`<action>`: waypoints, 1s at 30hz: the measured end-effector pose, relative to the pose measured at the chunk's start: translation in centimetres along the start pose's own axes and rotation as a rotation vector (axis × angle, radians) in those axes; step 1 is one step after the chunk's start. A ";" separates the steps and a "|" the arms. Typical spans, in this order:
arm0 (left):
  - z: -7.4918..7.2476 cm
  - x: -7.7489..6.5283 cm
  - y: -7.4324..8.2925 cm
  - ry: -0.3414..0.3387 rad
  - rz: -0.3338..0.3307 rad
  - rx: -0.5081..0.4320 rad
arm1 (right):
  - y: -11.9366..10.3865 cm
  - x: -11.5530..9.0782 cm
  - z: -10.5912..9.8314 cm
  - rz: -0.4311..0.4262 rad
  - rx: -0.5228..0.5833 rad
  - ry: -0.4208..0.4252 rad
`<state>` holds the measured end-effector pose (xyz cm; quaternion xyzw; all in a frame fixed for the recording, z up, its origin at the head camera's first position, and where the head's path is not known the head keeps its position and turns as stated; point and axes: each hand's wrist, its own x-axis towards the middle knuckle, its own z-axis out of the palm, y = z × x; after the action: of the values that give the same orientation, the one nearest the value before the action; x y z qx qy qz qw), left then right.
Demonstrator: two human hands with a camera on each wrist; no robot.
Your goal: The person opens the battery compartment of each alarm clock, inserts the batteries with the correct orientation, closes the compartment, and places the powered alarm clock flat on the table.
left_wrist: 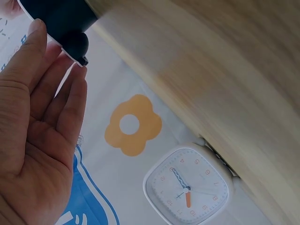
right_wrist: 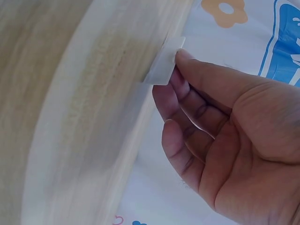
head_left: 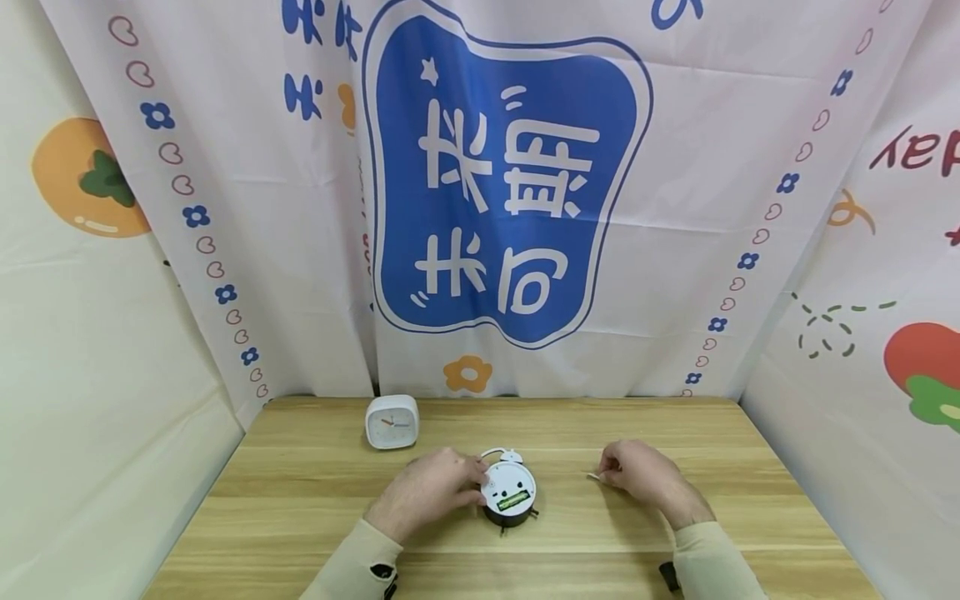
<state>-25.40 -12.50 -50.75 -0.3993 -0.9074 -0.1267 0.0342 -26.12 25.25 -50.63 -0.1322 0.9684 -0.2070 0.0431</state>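
A round twin-bell alarm clock (head_left: 508, 486), white at the back and dark around its side, is tilted with its back up. A green battery (head_left: 513, 501) shows in its uncovered compartment. My left hand (head_left: 441, 483) grips the clock's rim from the left, thumb on one face and fingers on the other side. In the left wrist view only part of the dark clock body (left_wrist: 61, 21) appears. To the right, apart from the clock, my right hand (head_left: 641, 473) pinches a small flat white battery cover (right_wrist: 165, 63) between thumb and fingers, close to the tabletop.
A white square-faced clock (head_left: 392, 422) stands at the back left of the wooden table (head_left: 585, 425). A printed white curtain (head_left: 675, 250) hangs along the table's back edge, with more printed cloth at both sides.
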 end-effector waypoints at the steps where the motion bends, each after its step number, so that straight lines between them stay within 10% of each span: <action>1: 0.0 0.0 0.0 -0.001 -0.001 -0.003 | 0.0 0.0 0.0 0.003 -0.006 0.001; 30: -0.2 0.0 0.0 0.000 0.013 -0.009 | -4.3 0.1 0.1 -0.130 -0.041 0.106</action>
<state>-25.41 -12.60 -50.56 -0.4052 -0.9043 -0.1304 0.0331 -25.19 21.42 -48.96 -0.1846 0.9627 -0.1960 -0.0247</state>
